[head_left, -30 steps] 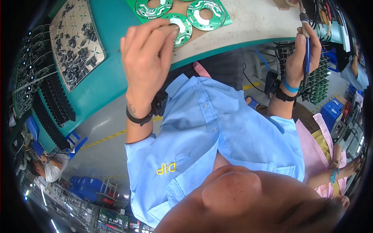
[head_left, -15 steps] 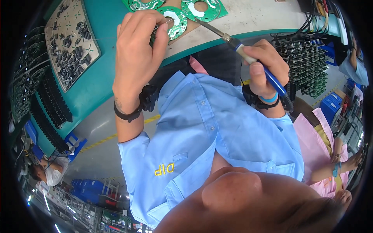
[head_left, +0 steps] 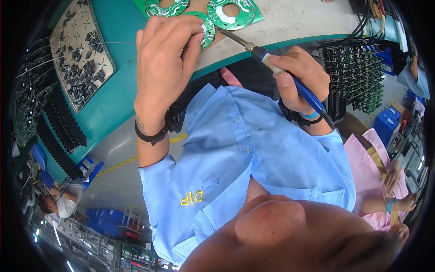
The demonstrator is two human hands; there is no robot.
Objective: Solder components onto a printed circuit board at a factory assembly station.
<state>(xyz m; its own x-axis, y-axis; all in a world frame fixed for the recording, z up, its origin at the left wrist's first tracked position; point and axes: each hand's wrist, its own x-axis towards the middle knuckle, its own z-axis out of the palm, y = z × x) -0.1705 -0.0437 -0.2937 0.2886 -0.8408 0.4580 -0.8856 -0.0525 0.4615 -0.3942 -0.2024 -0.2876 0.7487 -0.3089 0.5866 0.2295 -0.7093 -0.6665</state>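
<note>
My right hand point(head_left: 304, 79) grips a soldering iron point(head_left: 259, 51) with a blue handle, its thin tip pointing up and left. That tip is beside the edge of a green ring-shaped circuit board point(head_left: 209, 36); whether it touches cannot be made out. Over the left part of this board is my left hand point(head_left: 163, 59), thumb and forefinger pinched together. A thin solder wire point(head_left: 115, 43) runs from the left toward this hand, and the fingers hide its end. Two more ring-shaped boards, one at right point(head_left: 232, 13) and one at left point(head_left: 165, 7), lie just beyond.
On the teal table point(head_left: 124, 77), a pale tray point(head_left: 108, 68) holds many black cylindrical components. Black racks point(head_left: 63, 118) stand at the left, and stacked green boards point(head_left: 355, 77) at the right. Cables point(head_left: 362, 27) hang at the far right. A co-worker in pink point(head_left: 367, 158) is nearby.
The soldering iron and my right hand have shifted slightly left and down. My left hand has moved slightly right, covering more of the near board. The wire end no longer shows past my fingers.
</note>
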